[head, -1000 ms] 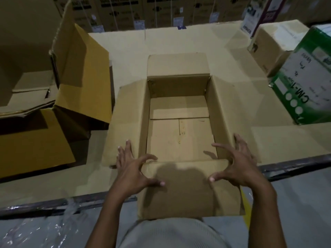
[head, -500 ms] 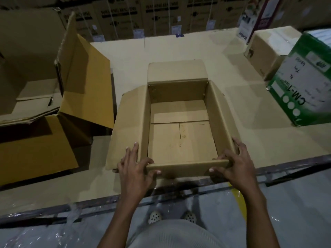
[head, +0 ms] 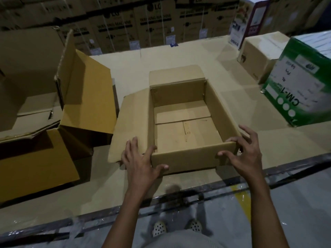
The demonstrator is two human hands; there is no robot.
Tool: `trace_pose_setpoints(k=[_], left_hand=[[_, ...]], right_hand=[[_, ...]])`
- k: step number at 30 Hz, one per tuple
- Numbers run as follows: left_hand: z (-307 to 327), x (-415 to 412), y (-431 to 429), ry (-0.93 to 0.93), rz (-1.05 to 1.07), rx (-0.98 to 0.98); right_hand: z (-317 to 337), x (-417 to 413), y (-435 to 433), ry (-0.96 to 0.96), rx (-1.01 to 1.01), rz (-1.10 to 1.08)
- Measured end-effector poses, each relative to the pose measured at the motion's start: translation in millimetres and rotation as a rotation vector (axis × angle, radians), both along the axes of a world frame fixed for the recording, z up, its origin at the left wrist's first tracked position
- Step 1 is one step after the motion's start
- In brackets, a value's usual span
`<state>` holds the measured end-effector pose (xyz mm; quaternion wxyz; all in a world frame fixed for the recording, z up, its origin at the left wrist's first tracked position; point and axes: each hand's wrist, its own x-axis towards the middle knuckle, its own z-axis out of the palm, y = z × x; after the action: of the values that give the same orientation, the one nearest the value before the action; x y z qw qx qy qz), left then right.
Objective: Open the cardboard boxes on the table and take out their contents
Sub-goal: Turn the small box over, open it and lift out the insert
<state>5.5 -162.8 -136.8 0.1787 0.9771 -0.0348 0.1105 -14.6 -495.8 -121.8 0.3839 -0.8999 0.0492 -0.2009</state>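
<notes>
The left hand (head: 141, 158) lies spread and nearly flat against the near left corner of the open cardboard box (head: 182, 158). Its thumb is on the front panel and its fingers are on the splayed left flap (head: 132, 122). The right hand (head: 245, 153) is curled around the near right corner, with the thumb on the front and the other fingers over the rim and side. A second ago the near flap hung out over the table (head: 179, 56) edge towards the person. Now it has been brought up, and a plain upright panel faces the camera between the two hands, with the box wholly on the table at centre frame.

Inside, only bare bottom flaps show, so this box looks finished with nothing to remove. At left stands a larger opened box (head: 86, 97). At upper right a closed plain box (head: 259, 56) and a green-printed box (head: 304, 83) look unopened and are probably next.
</notes>
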Motion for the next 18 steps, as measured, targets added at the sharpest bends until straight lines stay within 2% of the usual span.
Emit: trace_pose_setpoints(k=[2, 4, 8, 12, 18], left_hand=[[-11, 3, 2, 0.1, 0.039, 0.028], [-23, 2, -1, 0.122, 0.029, -0.045], [-40, -2, -4, 0.091, 0.02, -0.227], [-46, 9, -3, 0.017, -0.013, -0.277], [-46, 15, -16, -0.034, 0.011, -0.378]], right_hand=[[-13, -2, -3, 0.007, 0.013, -0.008], [-25, -4, -5, 0.008, 0.034, -0.016], [-40, -3, -9, 0.081, 0.039, -0.006], [-53, 5, -11, 0.211, -0.021, -0.027], [-65, 12, -9, 0.115, 0.024, -0.138]])
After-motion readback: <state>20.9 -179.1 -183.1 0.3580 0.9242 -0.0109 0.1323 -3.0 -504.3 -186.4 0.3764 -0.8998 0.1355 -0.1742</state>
